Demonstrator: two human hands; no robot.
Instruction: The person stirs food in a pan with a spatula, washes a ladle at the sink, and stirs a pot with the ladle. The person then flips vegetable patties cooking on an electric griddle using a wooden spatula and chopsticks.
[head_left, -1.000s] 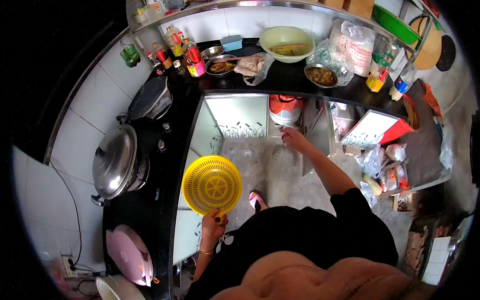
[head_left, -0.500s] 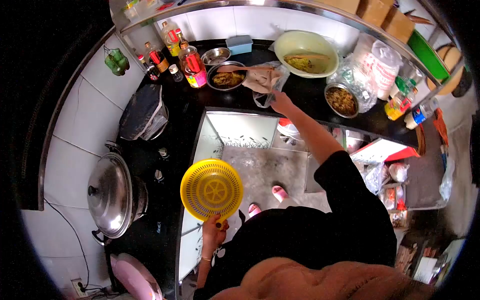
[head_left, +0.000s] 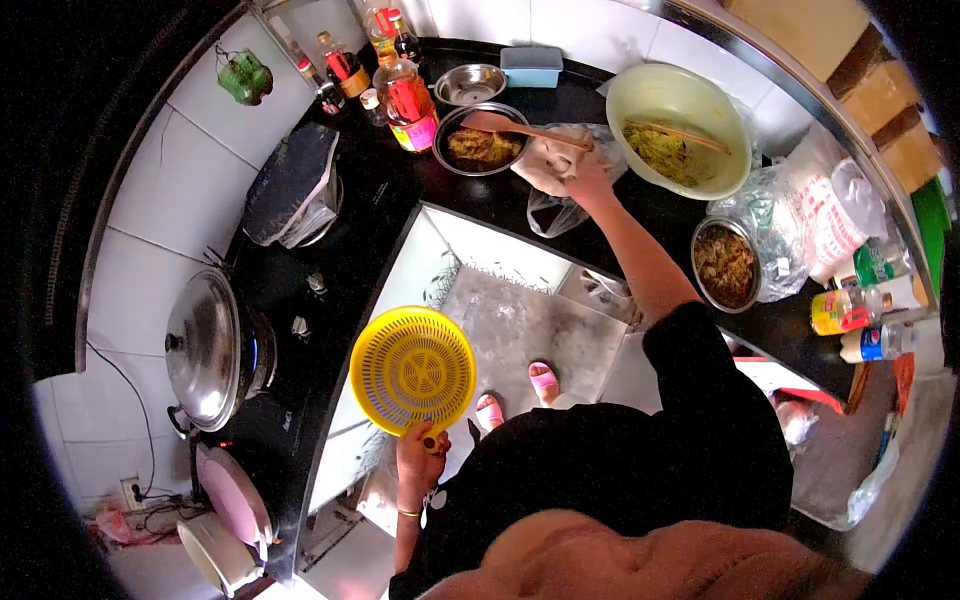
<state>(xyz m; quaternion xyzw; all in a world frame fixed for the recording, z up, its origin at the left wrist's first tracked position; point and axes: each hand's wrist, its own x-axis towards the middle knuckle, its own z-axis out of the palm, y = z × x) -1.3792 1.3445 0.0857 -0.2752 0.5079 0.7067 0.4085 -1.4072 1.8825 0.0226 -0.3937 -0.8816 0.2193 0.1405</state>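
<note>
My left hand (head_left: pixel 418 462) is wrapped round the short handle of a yellow plastic colander (head_left: pixel 412 372), held out over the floor beside the counter edge. Nothing lies in the colander. At the back counter my right hand (head_left: pixel 592 183) reaches onto pale, floppy dough sheets (head_left: pixel 545 165) lying on a clear plastic bag (head_left: pixel 560 215). Its fingers look closed at the sheets' right edge, though the fingertips are partly hidden. A wooden spoon (head_left: pixel 540 132) rests across a metal bowl of yellow-brown food (head_left: pixel 484 148), its handle stretching over the sheets close to my right fingers.
A lidded pot (head_left: pixel 205 350) stands on the stove at left, with pink (head_left: pixel 235 495) basins nearer me. A large pale-green basin (head_left: pixel 690 95) holds shredded greens and chopsticks. Right of it stand another filled metal bowl (head_left: pixel 725 265), bags and bottles. An oil bottle (head_left: pixel 405 105) stands behind left.
My right hand has moved from the plastic bag's edge up onto the dough sheets. The colander stays in my left hand, slightly tilted differently. The whole view has turned and shifted.
</note>
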